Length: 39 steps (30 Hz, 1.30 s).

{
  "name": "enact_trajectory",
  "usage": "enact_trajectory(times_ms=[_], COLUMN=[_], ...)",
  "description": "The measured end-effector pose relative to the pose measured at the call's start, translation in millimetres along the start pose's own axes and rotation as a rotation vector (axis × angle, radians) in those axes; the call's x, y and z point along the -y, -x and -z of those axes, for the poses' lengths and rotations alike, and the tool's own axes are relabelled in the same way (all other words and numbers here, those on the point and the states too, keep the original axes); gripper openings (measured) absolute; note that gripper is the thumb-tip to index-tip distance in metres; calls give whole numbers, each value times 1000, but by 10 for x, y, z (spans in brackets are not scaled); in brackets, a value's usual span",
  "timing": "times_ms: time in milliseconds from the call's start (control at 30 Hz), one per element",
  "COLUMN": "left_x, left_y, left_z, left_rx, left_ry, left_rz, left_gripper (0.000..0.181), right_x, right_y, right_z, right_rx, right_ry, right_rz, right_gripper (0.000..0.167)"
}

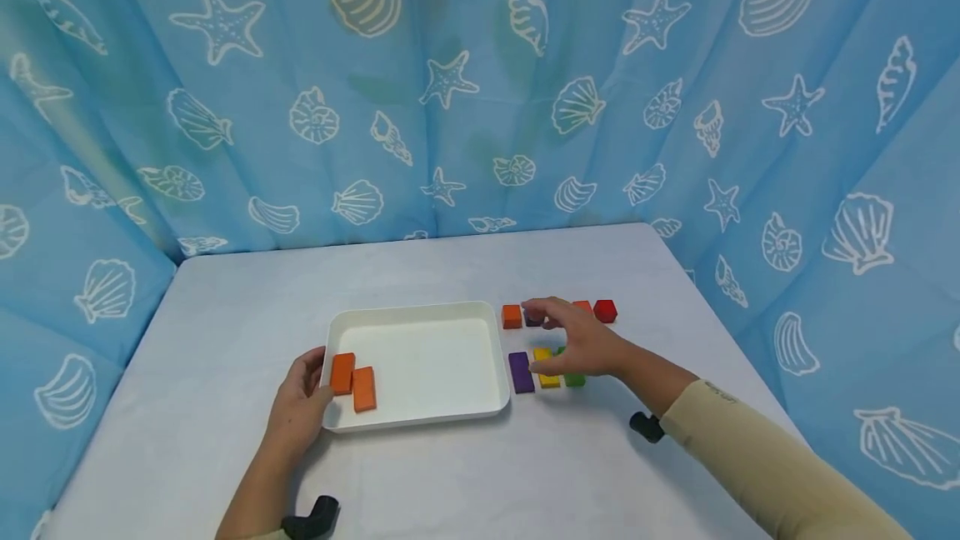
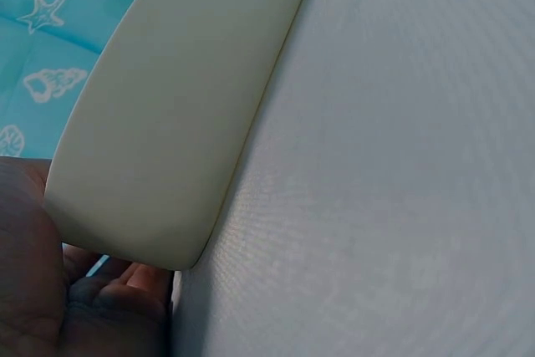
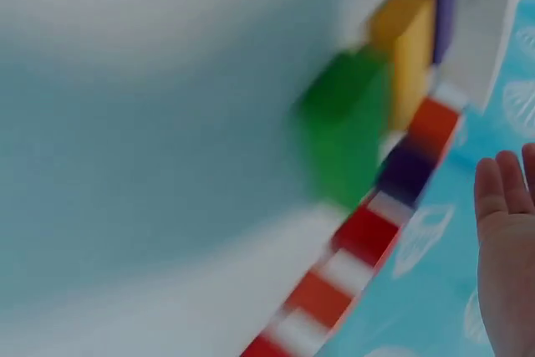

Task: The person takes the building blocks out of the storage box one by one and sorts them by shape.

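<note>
My left hand grips the left wall of a shallow white tray, its thumb at the rim; the left wrist view shows fingers at the tray's end. Two orange blocks lie inside at the left. My right hand hovers over the blocks right of the tray, fingers spread and holding nothing. Beneath it stand a purple block, a yellow block and a green block, partly hidden. Behind are an orange block, a dark purple block, a red block and a red hexagonal block.
A white cloth covers the table. Blue curtains with shell and starfish prints stand behind it and at both sides. A further orange-red block sits in the back row. The right wrist view is blurred.
</note>
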<state>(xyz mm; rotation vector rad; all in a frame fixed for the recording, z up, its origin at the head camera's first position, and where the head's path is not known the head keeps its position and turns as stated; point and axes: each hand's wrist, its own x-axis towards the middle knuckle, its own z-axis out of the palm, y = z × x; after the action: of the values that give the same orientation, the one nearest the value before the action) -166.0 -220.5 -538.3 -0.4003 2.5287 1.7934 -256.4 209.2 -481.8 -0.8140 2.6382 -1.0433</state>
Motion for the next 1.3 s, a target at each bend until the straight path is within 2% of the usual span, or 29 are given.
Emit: enact_trajectory(times_ms=[133, 267, 533, 633, 733, 933, 1133, 1300], left_x=[4, 13, 22, 18, 11, 18, 30, 22], left_y=[-14, -21, -10, -8, -9, -17, -22, -24], left_z=[-1, -11, 8, 23, 37, 43, 51, 59], left_rx=[13, 19, 19, 20, 19, 18, 20, 23], left_ry=[11, 17, 13, 17, 16, 15, 15, 8], left_rz=[0, 2, 12, 12, 4, -1, -3, -1], left_gripper=[66, 66, 65, 65, 64, 64, 63, 62], right_x=[243, 505, 1164, 1341, 1451, 1554, 1589, 1592], right_y=[-309, -595, -997, -1124, -1221, -1333, -1385, -1384], right_z=[-265, -541, -927, -1073, -1232, -1448, -1549, -1581], right_rx=[16, 85, 215, 254, 303, 400, 425, 427], right_ry=[-113, -197, -212, -160, -59, 142, 304, 349], right_rz=[-17, 28, 85, 74, 51, 38, 94, 71], right_gripper=[91, 90, 87, 85, 85, 79, 61, 55])
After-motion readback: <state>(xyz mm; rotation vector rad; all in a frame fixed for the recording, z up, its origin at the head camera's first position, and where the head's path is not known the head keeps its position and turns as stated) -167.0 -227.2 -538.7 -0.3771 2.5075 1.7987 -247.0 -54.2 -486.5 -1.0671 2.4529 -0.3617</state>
